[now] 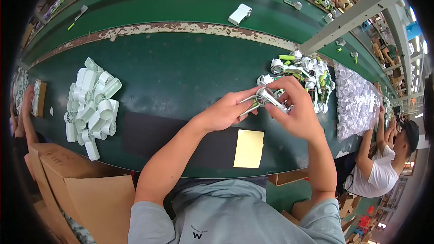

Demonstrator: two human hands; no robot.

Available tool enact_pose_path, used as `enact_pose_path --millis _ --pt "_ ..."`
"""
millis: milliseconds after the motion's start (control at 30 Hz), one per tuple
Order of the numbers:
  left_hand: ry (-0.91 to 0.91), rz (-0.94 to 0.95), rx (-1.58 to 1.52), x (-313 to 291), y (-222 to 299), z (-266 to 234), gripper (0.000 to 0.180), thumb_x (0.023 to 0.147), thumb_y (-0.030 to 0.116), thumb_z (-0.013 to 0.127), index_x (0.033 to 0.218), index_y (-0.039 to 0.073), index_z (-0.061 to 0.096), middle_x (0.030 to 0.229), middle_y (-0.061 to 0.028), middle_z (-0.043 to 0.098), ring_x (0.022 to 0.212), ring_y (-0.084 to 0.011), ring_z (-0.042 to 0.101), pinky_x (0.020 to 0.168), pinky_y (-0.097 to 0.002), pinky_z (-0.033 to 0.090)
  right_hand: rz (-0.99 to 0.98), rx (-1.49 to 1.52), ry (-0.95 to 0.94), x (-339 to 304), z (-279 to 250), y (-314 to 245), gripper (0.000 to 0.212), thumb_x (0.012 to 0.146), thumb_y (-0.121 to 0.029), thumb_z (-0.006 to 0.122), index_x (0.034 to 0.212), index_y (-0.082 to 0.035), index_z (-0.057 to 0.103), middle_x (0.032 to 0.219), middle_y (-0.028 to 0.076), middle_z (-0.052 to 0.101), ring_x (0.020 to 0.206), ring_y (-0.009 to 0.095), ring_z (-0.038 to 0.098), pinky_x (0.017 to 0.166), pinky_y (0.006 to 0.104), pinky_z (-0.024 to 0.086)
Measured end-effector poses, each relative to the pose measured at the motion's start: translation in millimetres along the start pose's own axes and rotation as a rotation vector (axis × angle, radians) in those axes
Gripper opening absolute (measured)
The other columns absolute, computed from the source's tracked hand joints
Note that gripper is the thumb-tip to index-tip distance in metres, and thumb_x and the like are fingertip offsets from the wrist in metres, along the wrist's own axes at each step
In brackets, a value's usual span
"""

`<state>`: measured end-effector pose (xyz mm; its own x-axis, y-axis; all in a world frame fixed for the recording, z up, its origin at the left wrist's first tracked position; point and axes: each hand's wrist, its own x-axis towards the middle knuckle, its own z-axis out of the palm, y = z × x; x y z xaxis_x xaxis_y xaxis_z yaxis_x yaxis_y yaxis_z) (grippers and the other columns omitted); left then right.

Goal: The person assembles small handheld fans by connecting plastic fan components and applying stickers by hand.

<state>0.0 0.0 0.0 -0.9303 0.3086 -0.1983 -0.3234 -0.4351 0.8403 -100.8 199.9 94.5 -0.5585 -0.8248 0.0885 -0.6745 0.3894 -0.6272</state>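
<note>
Out in front of me, both hands meet over the green table at a small handheld fan housing [264,97] with a round grille. My left hand [224,112] is closed on its pale green side, fingers pinching the edge. My right hand [296,108] curls over the other end, thumb and fingers gripping a white piece that lies against the housing; its exact shape is partly covered by the fingers. Just beyond my right hand lies a heap of white fan inner parts with lime-green battery cells [286,57]. To the left sits a pile of pale green fan housings [96,108].
A black mat [181,141] and a yellow paper [249,149] lie near the table edge. At right is a clear bag of whitish parts [356,104]. Behind runs a green conveyor [194,7], below a metal post [350,16]. A cardboard box [99,203] stands lower left; co-workers sit both sides.
</note>
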Motion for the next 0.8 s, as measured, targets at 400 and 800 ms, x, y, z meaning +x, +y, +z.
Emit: enact_pose_path --millis 400,800 --pt "-0.07 -0.111 0.092 -6 3 3 0.058 0.112 0.03 0.046 0.165 0.013 0.026 0.106 -0.0032 0.062 0.076 -0.0052 0.043 0.062 -0.0205 0.039 -0.015 0.107 0.492 -17 34 42 0.021 0.088 -0.008 0.078 0.108 -0.004 0.071 0.115 0.013 0.067 0.101 0.025 0.067 0.086 0.034 0.052" --pt "0.151 0.084 0.325 14 -4 0 0.037 0.106 0.017 0.057 0.138 -0.001 0.063 0.104 -0.0046 0.074 0.074 -0.0063 0.061 0.061 -0.0227 0.05 0.282 -0.166 0.248 -74 121 -46 0.021 0.091 -0.021 0.073 0.103 -0.005 0.068 0.095 0.011 0.064 0.071 0.032 0.069 0.06 0.0431 0.056"
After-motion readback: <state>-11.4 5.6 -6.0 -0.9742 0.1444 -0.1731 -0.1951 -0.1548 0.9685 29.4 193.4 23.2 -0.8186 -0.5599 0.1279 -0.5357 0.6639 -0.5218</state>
